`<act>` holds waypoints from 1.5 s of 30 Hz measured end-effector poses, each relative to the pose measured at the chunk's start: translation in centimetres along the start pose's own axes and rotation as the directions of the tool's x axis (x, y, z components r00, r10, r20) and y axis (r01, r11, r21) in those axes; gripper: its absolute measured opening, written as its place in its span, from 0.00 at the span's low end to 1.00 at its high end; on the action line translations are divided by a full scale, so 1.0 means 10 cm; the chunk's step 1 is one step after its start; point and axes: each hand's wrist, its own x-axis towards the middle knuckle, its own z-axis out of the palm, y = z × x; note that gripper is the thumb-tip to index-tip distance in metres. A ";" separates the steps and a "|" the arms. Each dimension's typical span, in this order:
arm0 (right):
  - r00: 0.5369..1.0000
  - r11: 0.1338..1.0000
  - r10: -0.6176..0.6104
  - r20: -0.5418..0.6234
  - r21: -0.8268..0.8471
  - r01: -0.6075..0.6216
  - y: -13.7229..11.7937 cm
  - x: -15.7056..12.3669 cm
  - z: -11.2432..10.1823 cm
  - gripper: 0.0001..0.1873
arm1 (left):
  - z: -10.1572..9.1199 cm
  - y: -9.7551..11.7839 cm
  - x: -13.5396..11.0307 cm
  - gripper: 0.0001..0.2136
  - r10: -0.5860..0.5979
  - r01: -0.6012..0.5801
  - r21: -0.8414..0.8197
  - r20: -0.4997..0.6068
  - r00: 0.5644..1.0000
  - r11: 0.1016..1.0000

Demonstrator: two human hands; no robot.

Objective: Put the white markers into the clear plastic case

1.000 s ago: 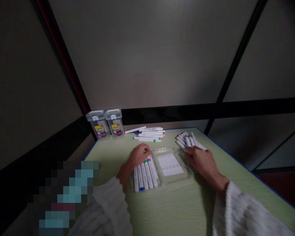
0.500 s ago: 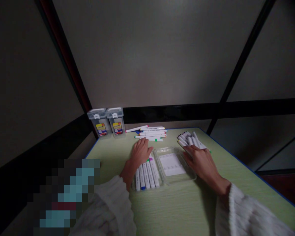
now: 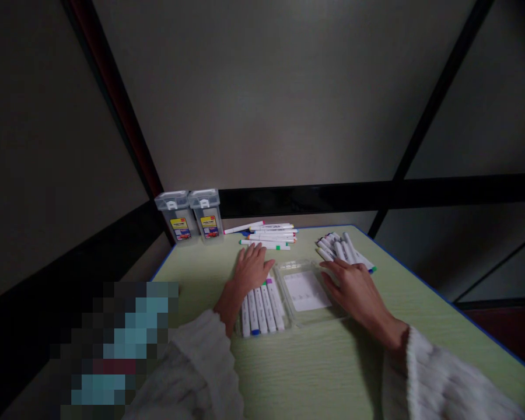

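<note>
My left hand lies over the far end of a clear plastic case, its fingers stretched forward and apart. Several white markers lie side by side in the case's left half; one has a blue end, and green and purple bands show at the far ends. The case's other half is folded flat to the right, with a white paper insert in it. My right hand hovers by that half's right edge, fingers loosely spread, nothing seen in them. Just beyond its fingertips is a pile of grey-white markers.
Two clear lidded boxes with yellow labels stand at the table's back left corner. Beside them lies a loose group of white markers with coloured ends. The pale green table has a blue edge and meets dark panelled walls.
My right hand has drawn slightly left, away from the marker pile, uncovering the green and blue ends at its right side. My left hand has stayed almost in place.
</note>
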 end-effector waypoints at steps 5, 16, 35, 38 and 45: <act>1.000 1.000 -0.015 0.018 0.011 0.015 -0.03 -0.01 -0.01 0.12 | -0.01 0.00 0.01 0.26 0.003 -0.003 0.002 0.042 0.999 1.000; 0.998 0.998 -0.046 0.042 0.047 0.044 -0.05 -0.01 0.00 0.12 | 0.00 -0.01 0.03 0.27 0.008 -0.008 -0.015 -0.001 1.000 1.000; 0.992 0.990 -0.119 0.035 0.086 0.116 -0.07 -0.03 0.02 0.10 | -0.03 -0.01 0.06 0.22 0.058 -0.056 0.050 -0.046 0.997 0.997; 0.991 0.988 -0.130 0.041 0.094 0.126 -0.07 -0.03 0.02 0.10 | -0.05 -0.01 0.05 0.21 0.067 -0.066 0.037 -0.029 0.997 0.997; 0.988 0.984 -0.144 0.047 0.109 0.139 -0.09 -0.04 0.01 0.10 | -0.05 -0.02 0.05 0.17 0.158 -0.160 -0.072 -0.033 0.987 0.984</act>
